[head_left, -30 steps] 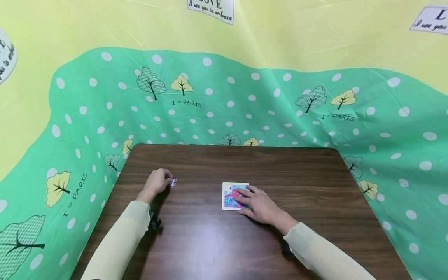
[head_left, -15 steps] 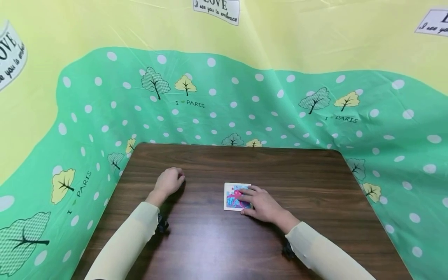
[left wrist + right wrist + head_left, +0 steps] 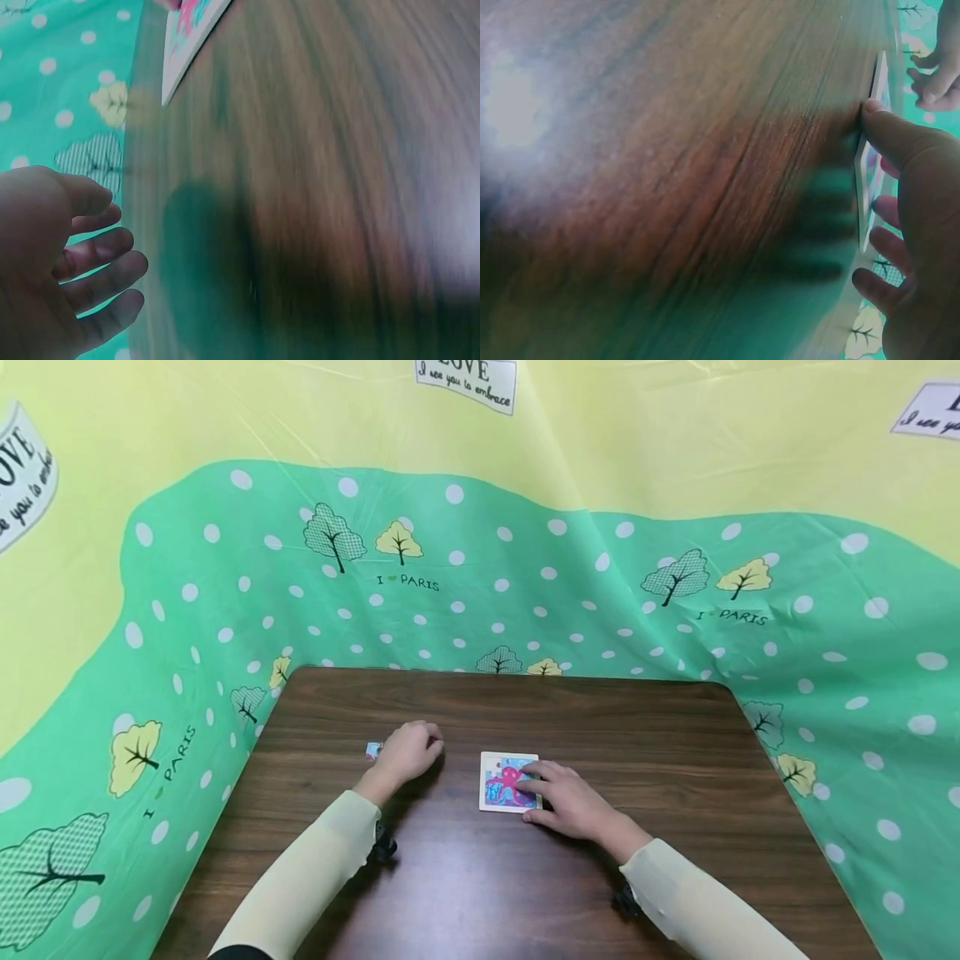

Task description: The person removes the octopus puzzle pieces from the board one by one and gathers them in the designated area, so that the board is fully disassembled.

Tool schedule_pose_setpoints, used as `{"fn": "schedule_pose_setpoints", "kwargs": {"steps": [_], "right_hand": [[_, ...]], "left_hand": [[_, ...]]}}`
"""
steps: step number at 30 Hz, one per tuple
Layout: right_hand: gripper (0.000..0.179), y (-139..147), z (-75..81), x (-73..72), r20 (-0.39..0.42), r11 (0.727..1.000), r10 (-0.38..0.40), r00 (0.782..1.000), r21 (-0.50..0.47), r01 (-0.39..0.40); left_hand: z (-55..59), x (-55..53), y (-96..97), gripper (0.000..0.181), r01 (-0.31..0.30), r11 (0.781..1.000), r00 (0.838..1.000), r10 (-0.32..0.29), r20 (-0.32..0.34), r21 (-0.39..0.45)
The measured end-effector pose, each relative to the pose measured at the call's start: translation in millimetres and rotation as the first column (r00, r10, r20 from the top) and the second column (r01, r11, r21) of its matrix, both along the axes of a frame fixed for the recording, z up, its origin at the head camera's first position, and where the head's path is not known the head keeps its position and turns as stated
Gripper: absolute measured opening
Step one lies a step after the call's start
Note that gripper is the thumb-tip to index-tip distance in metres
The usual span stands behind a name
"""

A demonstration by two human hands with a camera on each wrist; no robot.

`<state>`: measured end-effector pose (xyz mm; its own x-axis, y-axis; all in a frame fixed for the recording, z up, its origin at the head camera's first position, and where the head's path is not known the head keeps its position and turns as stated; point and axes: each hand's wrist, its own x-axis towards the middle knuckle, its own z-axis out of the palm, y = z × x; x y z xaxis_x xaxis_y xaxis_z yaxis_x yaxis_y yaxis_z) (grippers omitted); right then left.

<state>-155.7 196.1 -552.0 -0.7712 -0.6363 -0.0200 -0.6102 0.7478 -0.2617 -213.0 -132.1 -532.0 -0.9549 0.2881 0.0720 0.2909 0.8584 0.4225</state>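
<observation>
A square puzzle [image 3: 498,782] with a white frame and a pink octopus picture lies flat on the table. My right hand [image 3: 568,802] rests at its right side, fingers spread over the picture. In the right wrist view the thumb [image 3: 889,129] touches the frame's edge. My left hand [image 3: 408,753] hovers to the left of the puzzle. Its fingers [image 3: 112,274] hang loosely curled with nothing between them in the left wrist view. A small puzzle piece [image 3: 373,750] lies on the table beside the left hand, partly hidden by it.
The dark wood tabletop [image 3: 465,877] reaches back to a green and yellow cloth [image 3: 480,552] printed with dots and trees. This cloth also hangs along both sides of the table.
My left hand has left the small puzzle piece and moved right toward the puzzle. My right hand has shifted slightly right on the puzzle, uncovering more of the octopus.
</observation>
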Motion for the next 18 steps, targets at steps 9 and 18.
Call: {"fn": "schedule_pose_setpoints", "kwargs": {"steps": [9,18], "right_hand": [[0.053,8,0.0,3.2,-0.027,1.000,0.024,0.999,-0.015,-0.025],[0.053,13,-1.7,8.5,-0.044,0.999,0.038,0.998,-0.002,-0.038]], "left_hand": [[-4.5,6.1,45.7,0.016,0.080,0.997,0.996,-0.081,0.042,0.014],[-3.1,10.8,79.4,0.024,0.098,0.995,0.989,-0.099,0.114,0.012]]}}
